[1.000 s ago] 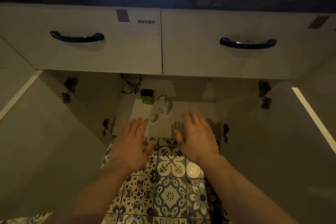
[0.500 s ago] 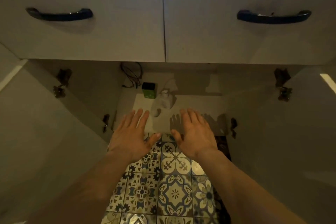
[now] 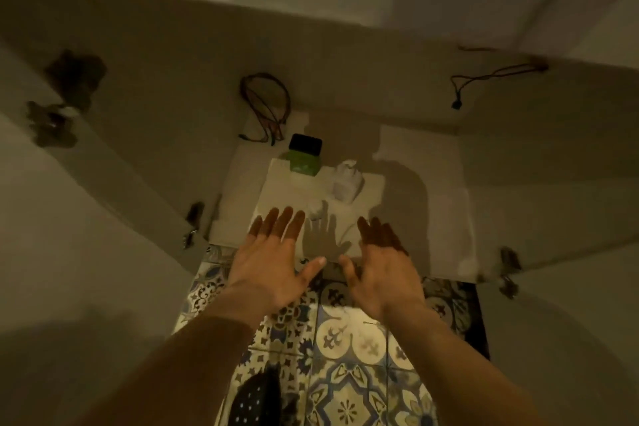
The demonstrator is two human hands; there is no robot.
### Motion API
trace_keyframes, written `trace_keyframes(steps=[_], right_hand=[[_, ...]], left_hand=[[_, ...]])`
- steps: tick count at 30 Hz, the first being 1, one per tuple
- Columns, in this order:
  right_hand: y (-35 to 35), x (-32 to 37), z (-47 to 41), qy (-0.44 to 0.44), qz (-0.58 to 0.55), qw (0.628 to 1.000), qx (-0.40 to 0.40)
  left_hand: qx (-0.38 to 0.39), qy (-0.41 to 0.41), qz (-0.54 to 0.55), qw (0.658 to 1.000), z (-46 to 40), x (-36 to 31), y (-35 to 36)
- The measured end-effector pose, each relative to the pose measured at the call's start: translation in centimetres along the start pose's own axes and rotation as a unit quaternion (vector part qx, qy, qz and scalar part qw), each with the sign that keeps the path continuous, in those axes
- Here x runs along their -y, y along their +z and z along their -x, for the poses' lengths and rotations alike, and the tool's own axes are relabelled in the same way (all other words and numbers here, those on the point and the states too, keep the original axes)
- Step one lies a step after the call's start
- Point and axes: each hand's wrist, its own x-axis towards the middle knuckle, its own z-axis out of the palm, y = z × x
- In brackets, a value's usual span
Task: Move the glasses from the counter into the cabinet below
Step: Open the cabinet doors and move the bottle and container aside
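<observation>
The open cabinet [image 3: 425,218] fills the view, its pale floor lit in the middle. My left hand [image 3: 273,256] and my right hand [image 3: 380,263] hover palm down at its front edge, fingers spread, holding nothing. Their fingertips reach just over the cabinet floor. No glasses and no counter are in view.
A green box with a dark top [image 3: 304,157] and a white pouch [image 3: 346,183] stand at the back left of the cabinet floor. Loose wires [image 3: 266,107] hang on the back wall, a cord [image 3: 491,79] at the right. Both doors [image 3: 86,218] stand open. Patterned floor tiles [image 3: 345,356] lie below.
The view has dropped lower and closer into the cabinet; the drawers and their handles have left the frame. Both hands stay open at the cabinet's front edge.
</observation>
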Motion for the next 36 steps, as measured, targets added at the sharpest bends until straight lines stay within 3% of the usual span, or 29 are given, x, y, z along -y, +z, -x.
trace_keyframes(steps=[7,17,27,32,36], right_hand=[[5.9,-0.2,-8.6,0.018,-0.012,1.0,-0.001],[12.9,-4.8,-18.4,-0.026,-0.002,0.996,-0.082],[14.6,-9.0,-25.1,-0.035,-0.028,0.962,-0.269],[14.2,-9.6,-28.0,-0.027,-0.085,0.957,-0.276],[14.2,-9.1,-30.4,-0.01,-0.147,0.961,-0.233]], left_hand=[[0.041,0.009,-0.011,0.999,-6.8,3.8,6.1],[-0.035,0.041,0.03,0.998,-17.3,3.7,14.6],[-0.073,0.039,0.051,0.995,-23.8,3.3,20.4],[-0.087,0.052,0.078,0.992,-24.3,5.3,19.8],[-0.1,-0.018,0.095,0.99,-25.1,10.7,16.9]])
